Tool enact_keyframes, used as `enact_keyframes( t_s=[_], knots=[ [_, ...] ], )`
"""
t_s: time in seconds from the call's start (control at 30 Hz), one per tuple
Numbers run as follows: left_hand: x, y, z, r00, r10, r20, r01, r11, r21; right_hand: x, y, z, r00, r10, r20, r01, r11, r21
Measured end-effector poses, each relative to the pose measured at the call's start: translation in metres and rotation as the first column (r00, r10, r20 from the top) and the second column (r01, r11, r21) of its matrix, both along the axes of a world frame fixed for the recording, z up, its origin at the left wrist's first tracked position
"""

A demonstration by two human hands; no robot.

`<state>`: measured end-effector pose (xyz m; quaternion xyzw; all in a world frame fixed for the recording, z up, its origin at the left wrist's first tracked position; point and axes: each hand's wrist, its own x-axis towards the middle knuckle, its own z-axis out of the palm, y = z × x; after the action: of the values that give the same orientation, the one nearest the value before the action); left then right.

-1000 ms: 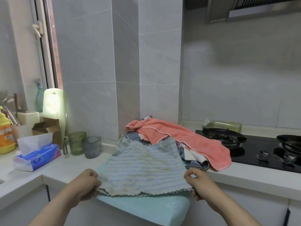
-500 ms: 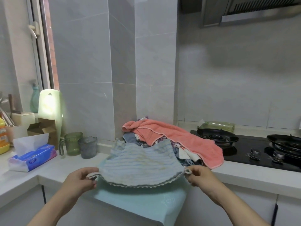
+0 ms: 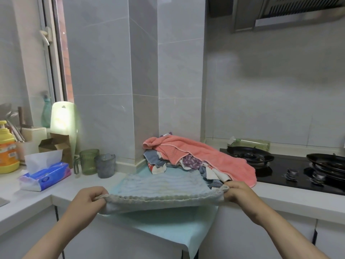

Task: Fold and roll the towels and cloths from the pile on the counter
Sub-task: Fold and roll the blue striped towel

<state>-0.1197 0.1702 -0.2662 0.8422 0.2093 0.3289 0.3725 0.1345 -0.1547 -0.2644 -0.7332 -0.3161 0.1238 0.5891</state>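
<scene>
The striped cloth (image 3: 162, 185) is the one being worked. Its far part lies on a pale green towel (image 3: 168, 228) spread over the corner of the surface (image 3: 280, 198), just in front of the pile (image 3: 188, 165), where a pink towel (image 3: 205, 152) drapes over the rest. The left hand (image 3: 89, 200) and right hand (image 3: 237, 193) each have a near corner, fingers (image 3: 94, 193) curled tight on the scalloped hem, holding it taut and lifted off the surface edge. To my eye this is the first fold of this cloth. I cannot tell whether the held edge is one layer or two. The next move, I'd say, calls for carrying that hem across to the far edge with both corners kept level, laying it flat, then smoothing it before rolling, without nudging the pile.
</scene>
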Motion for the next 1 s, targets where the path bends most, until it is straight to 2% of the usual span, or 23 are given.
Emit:
enact_keyframes(
  t_s=[0.17, 0.27, 0.33, 0.43, 0.53, 0.67, 0.83, 0.9, 1.0],
  knots=[
    [0.000, 0.003, -0.001, 0.996, -0.042, 0.075, 0.056, 0.980, -0.190, 0.004, 0.000, -0.006, 0.979, 0.059, -0.196, -0.050, 0.997, 0.051],
    [0.003, 0.009, -0.007, 0.990, -0.101, 0.094, 0.131, 0.897, -0.422, 0.007, 0.002, -0.010, 0.965, 0.074, -0.252, -0.078, 0.997, -0.009],
    [0.006, 0.012, -0.011, 0.990, -0.109, 0.093, 0.140, 0.866, -0.479, 0.009, 0.007, -0.013, 0.960, 0.058, -0.274, -0.073, 0.996, -0.043],
    [0.020, 0.017, -0.016, 0.995, -0.049, 0.084, 0.079, 0.914, -0.397, 0.018, 0.021, -0.020, 0.971, -0.005, -0.241, -0.016, 0.996, -0.085],
    [0.040, 0.025, -0.025, 1.000, -0.009, 0.014, 0.014, 0.894, -0.448, 0.038, 0.040, -0.032, 0.980, -0.139, -0.143, 0.116, 0.980, -0.160],
    [0.067, 0.045, -0.033, 0.981, 0.086, -0.173, -0.126, 0.964, -0.236, 0.055, 0.071, -0.038, 0.965, -0.253, 0.074, 0.263, 0.917, -0.300],
    [0.096, 0.060, -0.028, 0.880, 0.238, -0.410, -0.193, 0.970, 0.148, 0.068, 0.099, -0.028, 0.929, -0.199, 0.311, 0.340, 0.790, -0.510],
    [0.104, 0.064, -0.024, 0.844, 0.243, -0.478, -0.167, 0.966, 0.196, 0.071, 0.106, -0.022, 0.933, -0.139, 0.332, 0.320, 0.743, -0.588],
    [0.109, 0.067, -0.017, 0.801, 0.144, -0.581, -0.091, 0.989, 0.120, 0.078, 0.111, -0.019, 0.958, -0.102, 0.269, 0.253, 0.744, -0.619]
  ],
)
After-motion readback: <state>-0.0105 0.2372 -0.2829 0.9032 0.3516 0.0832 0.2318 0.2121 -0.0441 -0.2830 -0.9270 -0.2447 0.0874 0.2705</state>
